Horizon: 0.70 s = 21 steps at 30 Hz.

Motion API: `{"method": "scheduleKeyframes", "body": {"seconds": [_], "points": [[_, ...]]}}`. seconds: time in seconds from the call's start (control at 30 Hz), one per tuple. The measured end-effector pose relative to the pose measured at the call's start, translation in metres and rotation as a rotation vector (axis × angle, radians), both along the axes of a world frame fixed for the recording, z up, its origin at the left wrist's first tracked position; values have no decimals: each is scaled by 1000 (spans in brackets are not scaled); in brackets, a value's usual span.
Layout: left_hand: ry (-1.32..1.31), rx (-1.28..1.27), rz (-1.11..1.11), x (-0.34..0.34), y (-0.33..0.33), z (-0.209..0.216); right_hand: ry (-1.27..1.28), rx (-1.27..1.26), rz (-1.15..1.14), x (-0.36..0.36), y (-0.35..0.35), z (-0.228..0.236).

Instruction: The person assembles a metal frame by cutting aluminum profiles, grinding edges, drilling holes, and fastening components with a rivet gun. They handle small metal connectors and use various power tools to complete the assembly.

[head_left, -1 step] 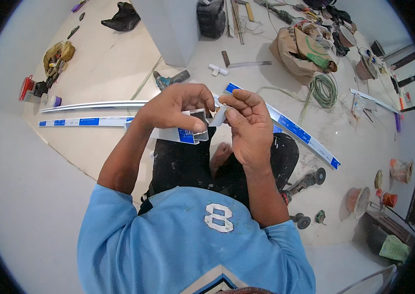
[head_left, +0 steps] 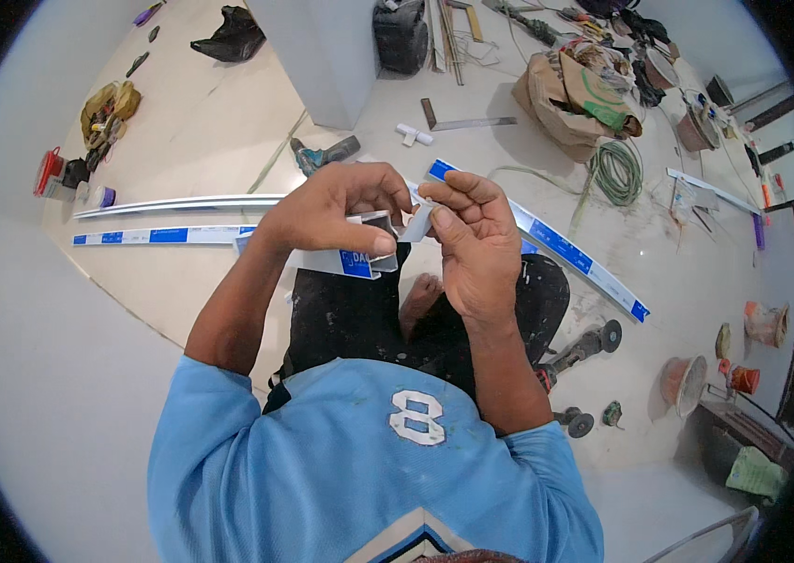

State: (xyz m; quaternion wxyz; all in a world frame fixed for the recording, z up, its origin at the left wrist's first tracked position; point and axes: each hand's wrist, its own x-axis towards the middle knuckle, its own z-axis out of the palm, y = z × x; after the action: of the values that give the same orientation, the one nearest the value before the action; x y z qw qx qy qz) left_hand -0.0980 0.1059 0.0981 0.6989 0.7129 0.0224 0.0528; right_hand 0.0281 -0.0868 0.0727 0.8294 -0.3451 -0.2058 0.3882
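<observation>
channel [head_left: 333,262], here over dark trousers [head_left: 345,319], is laid left to right, nearer the left hand [head_left: 345,202], by whose curled fingers and thumb it's gripped; just off its right end, a white piece [head_left: 418,225] is pinched by the right hand [head_left: 476,239]; rightward, a long blue-and-white strip [head_left: 566,250] is seen.

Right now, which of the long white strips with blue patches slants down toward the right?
The slanting strip beside the right hand, running diagonally outward. The other strip, left of the left hand, lies almost level across the picture.
</observation>
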Motion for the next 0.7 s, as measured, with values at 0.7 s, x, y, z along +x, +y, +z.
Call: {"method": "scheduleKeyframes", "body": {"seconds": [0.7], "points": [[-153, 922, 441, 8, -57, 16, -315, -203, -171, 8, -17, -6]]}}
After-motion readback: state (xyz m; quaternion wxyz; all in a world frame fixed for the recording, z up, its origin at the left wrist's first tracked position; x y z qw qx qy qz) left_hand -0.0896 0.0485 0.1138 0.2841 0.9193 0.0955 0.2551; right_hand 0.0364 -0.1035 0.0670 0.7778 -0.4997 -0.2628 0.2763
